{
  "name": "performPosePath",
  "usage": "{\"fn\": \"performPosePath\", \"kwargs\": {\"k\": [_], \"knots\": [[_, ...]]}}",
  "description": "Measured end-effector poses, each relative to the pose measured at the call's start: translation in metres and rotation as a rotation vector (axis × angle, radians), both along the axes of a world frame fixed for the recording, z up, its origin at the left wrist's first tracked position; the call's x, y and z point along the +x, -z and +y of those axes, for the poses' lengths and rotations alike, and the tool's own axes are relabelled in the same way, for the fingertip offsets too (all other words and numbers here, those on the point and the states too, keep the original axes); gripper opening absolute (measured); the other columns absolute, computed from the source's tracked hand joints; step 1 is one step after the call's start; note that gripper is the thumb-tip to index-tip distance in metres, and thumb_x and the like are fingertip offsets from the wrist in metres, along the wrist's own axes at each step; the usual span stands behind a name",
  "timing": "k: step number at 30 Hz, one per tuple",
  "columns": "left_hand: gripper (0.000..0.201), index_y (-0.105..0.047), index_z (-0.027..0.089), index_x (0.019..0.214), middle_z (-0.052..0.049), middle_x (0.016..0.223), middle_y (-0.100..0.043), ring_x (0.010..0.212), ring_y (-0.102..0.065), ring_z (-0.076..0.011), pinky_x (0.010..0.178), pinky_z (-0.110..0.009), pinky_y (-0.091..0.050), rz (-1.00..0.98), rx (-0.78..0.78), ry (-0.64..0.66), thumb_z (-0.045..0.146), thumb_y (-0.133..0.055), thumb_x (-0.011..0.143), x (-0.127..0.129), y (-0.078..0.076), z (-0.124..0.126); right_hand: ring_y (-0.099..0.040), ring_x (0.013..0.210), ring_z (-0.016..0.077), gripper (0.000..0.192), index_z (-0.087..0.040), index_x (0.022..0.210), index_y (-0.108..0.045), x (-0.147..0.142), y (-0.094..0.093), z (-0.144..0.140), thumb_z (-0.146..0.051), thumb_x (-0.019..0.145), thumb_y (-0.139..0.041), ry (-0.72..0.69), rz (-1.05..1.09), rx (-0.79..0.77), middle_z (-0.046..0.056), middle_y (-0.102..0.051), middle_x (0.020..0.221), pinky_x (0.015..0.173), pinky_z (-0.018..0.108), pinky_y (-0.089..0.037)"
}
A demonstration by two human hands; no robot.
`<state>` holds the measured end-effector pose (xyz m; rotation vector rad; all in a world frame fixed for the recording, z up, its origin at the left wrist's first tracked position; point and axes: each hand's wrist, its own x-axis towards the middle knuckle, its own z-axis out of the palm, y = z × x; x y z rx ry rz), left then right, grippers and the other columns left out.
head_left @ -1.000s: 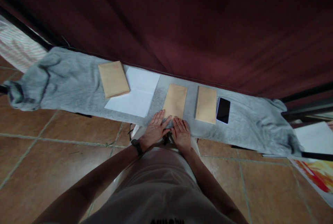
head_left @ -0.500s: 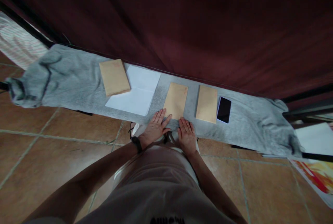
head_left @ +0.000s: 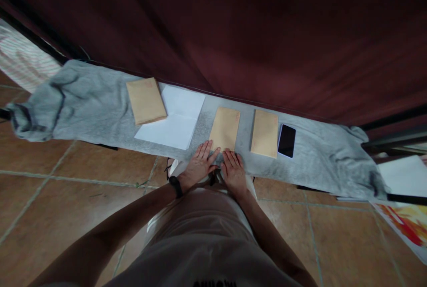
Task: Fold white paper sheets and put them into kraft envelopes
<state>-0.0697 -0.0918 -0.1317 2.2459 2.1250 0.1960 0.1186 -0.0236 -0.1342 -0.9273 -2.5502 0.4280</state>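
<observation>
A brown paper envelope (head_left: 226, 126) lies flat in front of me on the grey cloth. My left hand (head_left: 199, 161) rests with fingers stretched out at its near left corner, a dark band around the wrist. At the near right part of the same envelope, my right hand (head_left: 233, 169) lies flat, its fingers extended over the near edge. To the right is a second brown envelope (head_left: 264, 133), apart from both hands. On the left, a stack of brown envelopes (head_left: 146, 100) partly covers white paper sheets (head_left: 173, 120), which show a crease across them.
A phone (head_left: 287, 141) with a dark screen lies beside the right envelope. The grey cloth (head_left: 96, 105) covers a narrow bench-like surface. Behind it hangs a dark red curtain (head_left: 233, 33). Tiled floor (head_left: 110, 207) shows below, with a colourful printed sheet (head_left: 405, 225) at far right.
My right hand has slid left along the envelope's near edge, closer to my left hand. The left hand stays at the corner.
</observation>
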Motion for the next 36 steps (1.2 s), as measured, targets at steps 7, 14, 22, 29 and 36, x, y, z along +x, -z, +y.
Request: {"fn": "performPosePath", "kwargs": {"k": [7,14,22,29,36], "knots": [[0.075,-0.033,0.015,0.162,-0.023,0.170,-0.020,0.158,-0.019,-0.0370,0.126,-0.054,-0.025,0.004,0.048,-0.016,0.049,-0.057,0.099,0.001,0.002,-0.002,-0.043,0.149,0.0274,0.049,-0.013,0.154,-0.047,0.008,0.002,0.000,-0.028,0.108,-0.038,0.066,-0.028,0.002,0.013,-0.051,0.157,0.125,0.051,-0.030],[0.085,-0.028,-0.002,0.160,-0.027,0.166,-0.027,0.158,-0.020,-0.0346,0.128,-0.051,-0.022,-0.014,0.072,-0.064,0.053,-0.052,0.099,0.000,0.006,-0.006,-0.046,0.146,0.0269,0.048,-0.012,0.151,-0.052,0.020,-0.002,0.003,-0.027,0.108,-0.036,0.132,-0.048,-0.007,0.013,-0.054,0.155,0.125,0.050,-0.029],[0.071,-0.038,0.000,0.156,-0.026,0.162,-0.038,0.156,-0.030,-0.0341,0.125,-0.052,-0.030,-0.052,0.098,-0.045,0.048,-0.043,0.103,-0.007,0.002,-0.007,-0.049,0.142,0.0287,0.045,-0.012,0.145,-0.056,0.004,0.000,0.008,-0.025,0.104,-0.042,0.290,0.052,-0.074,0.017,-0.055,0.152,0.119,0.049,-0.036],[0.058,-0.050,0.005,0.148,-0.026,0.152,-0.052,0.145,-0.047,-0.0366,0.119,-0.053,-0.037,-0.086,0.122,-0.098,0.042,-0.045,0.103,-0.001,-0.011,0.003,-0.058,0.127,0.0306,0.036,-0.017,0.128,-0.066,-0.017,0.007,0.025,-0.025,0.097,-0.048,0.418,0.295,-0.200,0.017,-0.065,0.134,0.108,0.051,-0.048],[0.048,-0.056,0.009,0.142,-0.020,0.137,-0.065,0.127,-0.061,-0.0340,0.108,-0.046,-0.045,-0.052,0.129,-0.134,0.034,-0.042,0.104,0.005,-0.028,0.026,-0.072,0.100,0.0241,0.035,-0.019,0.122,-0.069,-0.016,-0.011,0.037,-0.032,0.099,-0.047,0.328,0.635,-0.616,0.009,-0.076,0.111,0.091,0.039,-0.060]]}}
